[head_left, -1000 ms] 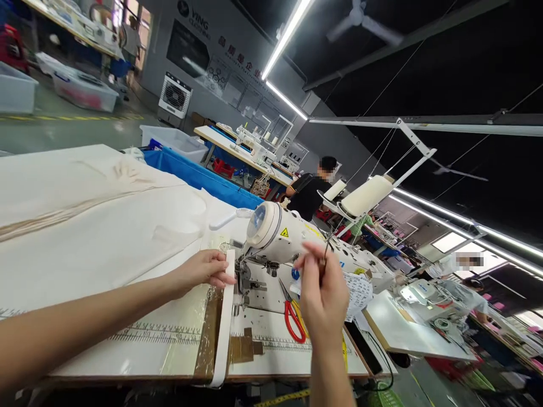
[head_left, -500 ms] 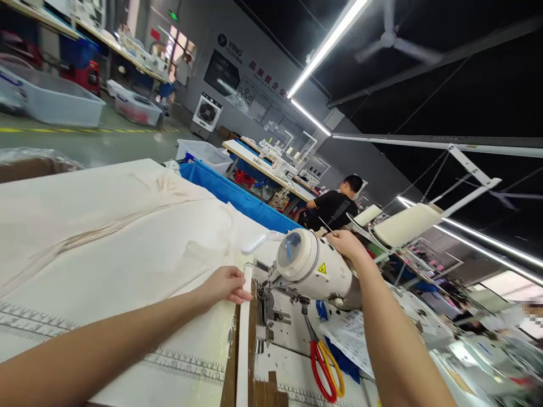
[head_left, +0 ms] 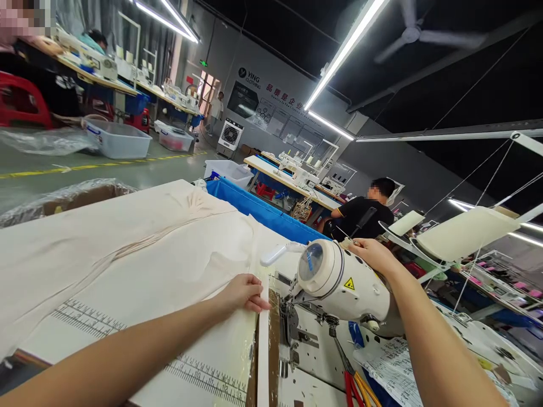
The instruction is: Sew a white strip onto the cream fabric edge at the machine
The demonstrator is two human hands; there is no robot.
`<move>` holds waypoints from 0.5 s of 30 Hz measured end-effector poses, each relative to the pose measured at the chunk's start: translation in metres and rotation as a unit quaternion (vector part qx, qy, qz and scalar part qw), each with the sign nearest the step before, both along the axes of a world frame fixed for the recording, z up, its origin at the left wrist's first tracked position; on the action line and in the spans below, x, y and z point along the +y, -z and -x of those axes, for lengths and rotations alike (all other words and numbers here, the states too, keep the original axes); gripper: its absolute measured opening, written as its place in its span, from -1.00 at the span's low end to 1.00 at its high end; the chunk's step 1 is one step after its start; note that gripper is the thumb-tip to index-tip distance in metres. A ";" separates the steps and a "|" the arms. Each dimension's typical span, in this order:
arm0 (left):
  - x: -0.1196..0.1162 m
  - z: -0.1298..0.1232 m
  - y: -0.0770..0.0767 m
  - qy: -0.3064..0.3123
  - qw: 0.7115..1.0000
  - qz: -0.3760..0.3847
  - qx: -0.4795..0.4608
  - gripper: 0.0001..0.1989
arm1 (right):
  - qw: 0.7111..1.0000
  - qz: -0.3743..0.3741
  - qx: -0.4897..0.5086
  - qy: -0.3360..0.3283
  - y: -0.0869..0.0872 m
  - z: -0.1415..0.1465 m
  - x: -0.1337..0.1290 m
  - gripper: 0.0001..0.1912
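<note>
"White strip by the sewing machine! Who has it?"

"The left hand. Its fingers bend in and seem to pinch the strip near its far end. The rest runs down the table toward us, just beside the metal parts under the machine."

"Why pinch it there?"

"I think so it lies straight and doesn't slip sideways. It looks thin, so a light pinch is probably enough."

"And the right hand?"

"It reaches over the machine. Its fingertips are on the top, by a small part there. I can't tell if it grips anything, because that spot is too tiny to see well."

"What about the big cream cloth?"

"That lies on the left, in soft folds. Maybe it is spread out so its weight rests on the table and doesn't pull."

"I see scissors too."

"Yes, with red and yellow handles. They lie right of the strip, perhaps so they are easy to grab. A paper with writing is near them."

"And the fat thread cone?"

"It sits up high, maybe so the thread won't tangle."
</note>
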State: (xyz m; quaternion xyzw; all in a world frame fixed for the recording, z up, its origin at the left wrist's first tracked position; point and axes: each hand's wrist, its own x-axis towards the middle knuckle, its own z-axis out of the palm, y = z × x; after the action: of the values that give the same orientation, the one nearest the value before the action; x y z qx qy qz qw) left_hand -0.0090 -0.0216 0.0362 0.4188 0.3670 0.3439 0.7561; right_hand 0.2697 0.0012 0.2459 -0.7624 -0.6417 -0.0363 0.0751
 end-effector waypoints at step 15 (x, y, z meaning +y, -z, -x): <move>-0.004 0.005 -0.009 0.033 0.999 -0.024 0.016 -0.77 | 0.998 -0.053 0.009 0.024 0.003 0.004 0.000 -0.77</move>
State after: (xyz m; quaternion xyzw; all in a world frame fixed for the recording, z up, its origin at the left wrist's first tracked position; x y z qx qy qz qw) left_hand -0.0136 -0.0254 0.0451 0.4544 0.3560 0.3207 0.7510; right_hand 0.2660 0.0013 0.2433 -0.7730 -0.6194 -0.0655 0.1202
